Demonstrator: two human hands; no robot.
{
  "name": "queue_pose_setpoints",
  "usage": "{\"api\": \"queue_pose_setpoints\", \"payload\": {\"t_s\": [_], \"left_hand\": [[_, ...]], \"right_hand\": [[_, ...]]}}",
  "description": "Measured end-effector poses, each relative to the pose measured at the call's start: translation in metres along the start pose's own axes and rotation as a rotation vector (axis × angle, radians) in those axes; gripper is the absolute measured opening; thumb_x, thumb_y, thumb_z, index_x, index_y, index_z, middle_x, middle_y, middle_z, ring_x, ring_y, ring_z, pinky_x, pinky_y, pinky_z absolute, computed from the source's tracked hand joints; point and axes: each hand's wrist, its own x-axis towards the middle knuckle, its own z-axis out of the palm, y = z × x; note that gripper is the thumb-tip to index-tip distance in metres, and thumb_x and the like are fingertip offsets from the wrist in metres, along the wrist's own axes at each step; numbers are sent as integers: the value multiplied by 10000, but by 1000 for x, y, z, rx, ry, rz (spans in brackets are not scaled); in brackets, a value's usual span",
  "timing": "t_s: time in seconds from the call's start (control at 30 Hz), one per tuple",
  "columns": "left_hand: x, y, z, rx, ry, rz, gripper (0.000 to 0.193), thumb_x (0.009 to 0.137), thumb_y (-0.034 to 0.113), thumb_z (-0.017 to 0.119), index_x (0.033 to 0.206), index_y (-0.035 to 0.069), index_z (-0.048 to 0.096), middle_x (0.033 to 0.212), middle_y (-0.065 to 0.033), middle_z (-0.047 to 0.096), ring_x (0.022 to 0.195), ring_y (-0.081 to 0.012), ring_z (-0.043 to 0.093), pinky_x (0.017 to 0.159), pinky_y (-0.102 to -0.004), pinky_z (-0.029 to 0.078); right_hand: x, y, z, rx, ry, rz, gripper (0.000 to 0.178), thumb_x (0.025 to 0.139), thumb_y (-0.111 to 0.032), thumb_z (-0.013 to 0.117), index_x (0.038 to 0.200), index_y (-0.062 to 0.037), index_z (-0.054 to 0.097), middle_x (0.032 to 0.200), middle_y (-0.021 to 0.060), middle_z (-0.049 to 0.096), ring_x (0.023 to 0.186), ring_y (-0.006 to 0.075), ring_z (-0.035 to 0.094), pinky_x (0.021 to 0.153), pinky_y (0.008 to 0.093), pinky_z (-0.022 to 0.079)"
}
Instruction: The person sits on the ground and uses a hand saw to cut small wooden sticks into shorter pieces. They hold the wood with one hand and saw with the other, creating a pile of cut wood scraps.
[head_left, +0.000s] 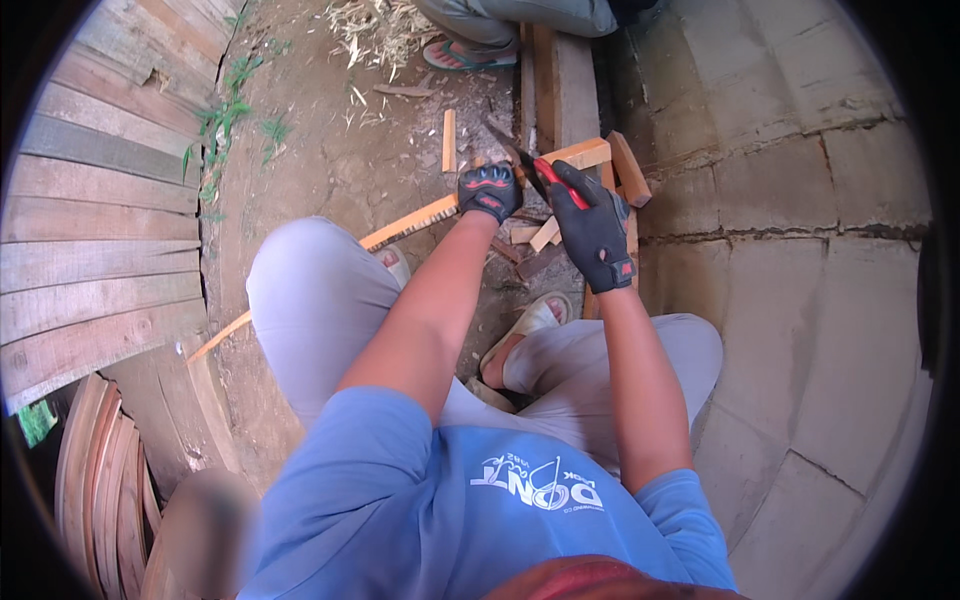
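A long, narrow wooden strip (412, 221) slants across in front of my knees, running up to the right. My left hand (490, 190), in a black glove with red marks, is closed over it. In my right hand (594, 230), also gloved, is the red handle of a hand saw (570, 186), with the fingers wrapped round it. The dark blade points up and left, right beside my left hand and over the strip. Whether its teeth touch the wood I cannot tell. Short offcuts (545, 234) lie below the blade between my hands.
A thick timber beam (575, 90) runs away from me, with a wood block (628, 168) near its close end. Another person's sandalled foot (465, 57) is at the far side, beside wood shavings (375, 35). A plank wall (110, 215) stands left, a block wall (770, 280) right.
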Motion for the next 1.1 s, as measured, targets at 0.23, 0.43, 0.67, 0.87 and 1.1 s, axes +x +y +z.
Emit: {"api": "queue_pose_setpoints", "payload": {"t_s": [0.23,0.43,0.67,0.87,1.1], "left_hand": [[-4,7,4,13,98,-16,247,932,300,648,1047,115,765,1016,-170,799,955,-360,785,839,-497,602],[-13,7,12,-23,166,28,212,916,275,660,1023,112,745,941,-147,783,934,-347,763,852,-484,566],[-12,8,6,21,91,28,317,925,320,648,1107,75,731,1040,-202,783,996,-365,766,905,-494,570],[-13,15,0,6,75,22,270,928,331,670,1030,92,744,1017,-199,791,986,-370,775,889,-481,582],[-13,17,-6,51,32,-11,357,933,381,673,1113,78,732,1090,-215,778,1042,-381,761,906,-518,586]], "right_hand": [[39,-26,-11,-110,-52,51,438,991,-415,640,1228,-80,791,1202,221,763,1163,400,704,1003,459,545],[18,-18,-5,-58,-20,46,422,1015,-406,634,1271,-101,772,1217,197,764,1155,398,711,1009,466,546],[-11,0,-7,122,28,30,369,1002,-320,682,1284,-102,775,1183,225,766,1109,390,730,994,452,554],[-18,-8,-6,43,-20,42,405,1020,-342,657,1343,-113,741,1244,222,749,1145,395,721,998,474,558],[-29,22,-13,267,4,-18,406,1013,-326,665,1346,-105,737,1263,217,747,1150,400,719,1009,479,556]]}}
